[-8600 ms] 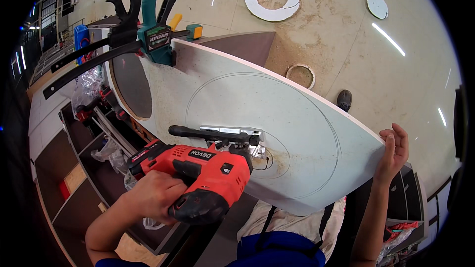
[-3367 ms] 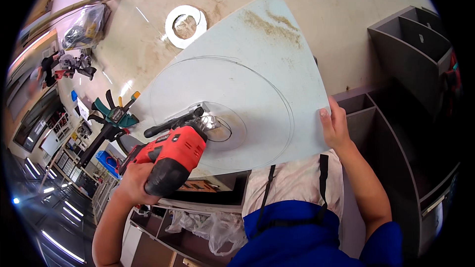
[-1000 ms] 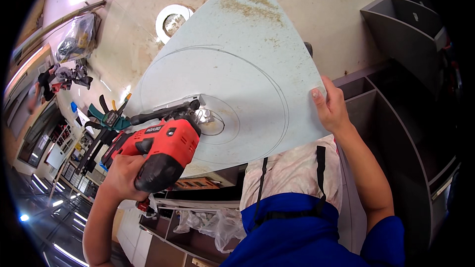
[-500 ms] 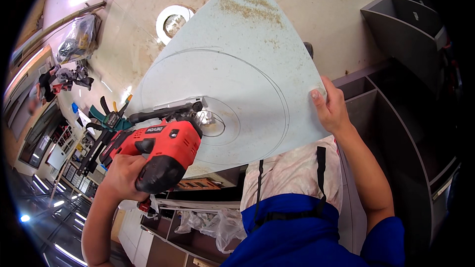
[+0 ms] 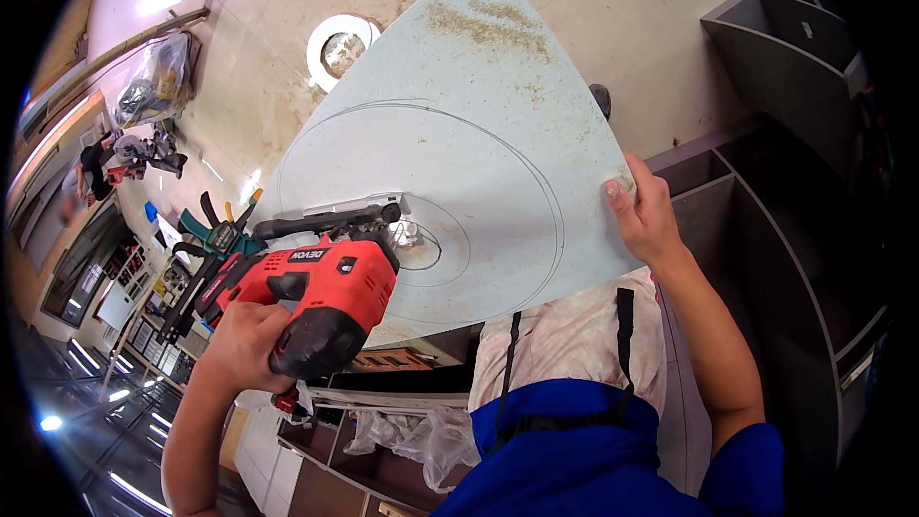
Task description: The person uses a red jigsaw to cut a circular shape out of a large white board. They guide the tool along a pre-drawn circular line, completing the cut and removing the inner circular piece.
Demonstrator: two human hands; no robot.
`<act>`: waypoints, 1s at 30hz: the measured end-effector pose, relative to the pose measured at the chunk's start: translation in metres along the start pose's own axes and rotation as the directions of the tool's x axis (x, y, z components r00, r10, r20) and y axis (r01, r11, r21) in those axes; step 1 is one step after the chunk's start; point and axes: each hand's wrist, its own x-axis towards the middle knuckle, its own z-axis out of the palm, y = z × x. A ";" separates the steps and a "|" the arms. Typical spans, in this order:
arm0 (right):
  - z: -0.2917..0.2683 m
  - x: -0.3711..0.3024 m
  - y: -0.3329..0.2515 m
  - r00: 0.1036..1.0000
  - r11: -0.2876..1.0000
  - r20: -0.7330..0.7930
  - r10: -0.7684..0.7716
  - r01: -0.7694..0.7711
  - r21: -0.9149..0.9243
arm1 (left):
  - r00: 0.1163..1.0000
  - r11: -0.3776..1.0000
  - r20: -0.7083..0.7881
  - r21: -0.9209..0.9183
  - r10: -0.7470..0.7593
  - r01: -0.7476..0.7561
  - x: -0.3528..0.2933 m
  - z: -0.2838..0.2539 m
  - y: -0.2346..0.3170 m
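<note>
A red and black cordless jigsaw (image 5: 325, 292) sits on a pale board (image 5: 450, 163) at its left side. My left hand (image 5: 251, 349) is closed around the jigsaw's handle. Curved pencil lines form a large ring on the board, with a smaller ring inside it. Just beyond the saw's front lies a small cut opening (image 5: 421, 247) within the small ring; the blade itself is hidden. My right hand (image 5: 643, 215) grips the board's right edge, thumb on top and fingers underneath. Sawdust is scattered over the board's far corner.
Green clamps (image 5: 222, 235) stand left of the saw. On the floor beyond the board is a white ring-shaped piece (image 5: 342, 50). Dark cabinet frames (image 5: 780, 268) fill the right side. Below the board lies clear plastic wrap (image 5: 421, 440). A person (image 5: 88, 172) is far left.
The whole view has shifted slightly right and down. Both hands and the jigsaw stay at nearly the same places on the board.
</note>
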 end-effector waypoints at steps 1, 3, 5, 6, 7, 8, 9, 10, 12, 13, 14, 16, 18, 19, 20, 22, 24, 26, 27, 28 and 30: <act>0.000 0.000 0.000 1.000 1.000 -0.003 -0.004 0.004 0.003 | 1.000 1.000 0.000 0.007 0.003 -0.003 0.000 -0.001 0.000; 0.000 0.000 -0.001 1.000 1.000 0.002 0.001 -0.001 0.002 | 1.000 1.000 0.001 0.018 0.009 -0.009 0.001 -0.001 0.000; 0.000 0.001 -0.001 1.000 1.000 0.001 -0.001 0.001 0.002 | 1.000 1.000 0.002 0.027 0.015 -0.015 0.002 -0.002 0.000; 0.000 0.000 0.000 1.000 1.000 -0.002 -0.004 0.004 0.002 | 1.000 1.000 0.005 0.028 0.015 -0.015 0.002 -0.002 0.000; 0.000 0.000 0.001 1.000 1.000 -0.006 -0.008 0.008 0.002 | 1.000 0.999 0.007 0.028 0.016 -0.016 0.002 -0.003 0.000; 0.000 0.000 0.001 1.000 1.000 -0.006 -0.009 0.009 0.003 | 1.000 0.999 0.010 0.029 0.016 -0.016 0.003 -0.003 0.001; 0.000 0.000 0.001 1.000 1.000 -0.006 -0.009 0.009 0.004 | 1.000 0.999 0.013 0.030 0.017 -0.017 0.003 -0.004 0.001; 0.000 0.000 0.001 1.000 1.000 -0.007 -0.009 0.009 0.005 | 1.000 0.999 0.016 0.032 0.018 -0.019 0.003 -0.004 0.001; 0.000 0.000 0.000 1.000 1.000 -0.001 -0.004 0.004 0.004 | 1.000 0.999 0.022 0.033 0.018 -0.018 0.004 -0.006 0.002; 0.000 0.001 0.000 1.000 1.000 0.001 -0.001 0.001 0.003 | 1.000 0.999 0.024 0.033 0.017 -0.017 0.005 -0.006 0.003; 0.000 0.000 0.000 1.000 1.000 -0.001 -0.004 0.004 0.000 | 1.000 0.999 0.026 0.033 0.016 -0.016 0.006 -0.007 0.003; 0.000 0.000 0.001 1.000 1.000 -0.006 -0.010 0.010 -0.005 | 0.999 0.999 0.034 0.041 0.008 -0.010 0.006 -0.008 0.005; -0.001 0.000 -0.003 1.000 1.000 0.004 0.001 -0.001 0.003 | 0.999 0.999 0.038 0.046 0.003 -0.005 0.007 -0.009 0.006; -0.001 0.001 -0.004 1.000 1.000 0.009 0.006 -0.006 0.007 | 0.999 0.999 0.038 0.048 0.002 -0.004 0.007 -0.009 0.006; -0.001 0.001 -0.005 1.000 1.000 0.005 0.001 -0.001 0.008 | 0.999 0.999 0.038 0.050 0.000 -0.002 0.007 -0.009 0.006; -0.001 0.002 -0.007 1.000 1.000 -0.003 -0.008 0.008 0.008 | 0.999 0.999 0.035 0.050 0.002 -0.004 0.007 -0.009 0.006; -0.001 0.001 -0.006 1.000 1.000 0.001 -0.011 0.011 0.002 | 0.999 0.999 0.035 0.050 0.004 -0.006 0.007 -0.009 0.006; -0.001 0.001 -0.007 1.000 1.000 0.003 -0.009 0.009 -0.007 | 0.999 0.999 0.038 0.051 0.006 -0.008 0.006 -0.008 0.005; -0.001 0.001 -0.006 1.000 1.000 0.003 -0.005 0.005 -0.005 | 0.999 0.999 0.043 0.053 0.004 -0.007 0.007 -0.009 0.006; -0.001 0.001 -0.004 1.000 1.000 0.003 -0.001 0.001 -0.002 | 0.999 0.998 0.049 0.055 0.003 -0.005 0.008 -0.010 0.006; 0.000 0.001 -0.004 1.000 1.000 0.000 -0.009 0.009 0.003 | 0.999 0.998 0.053 0.061 0.005 -0.008 0.008 -0.011 0.006</act>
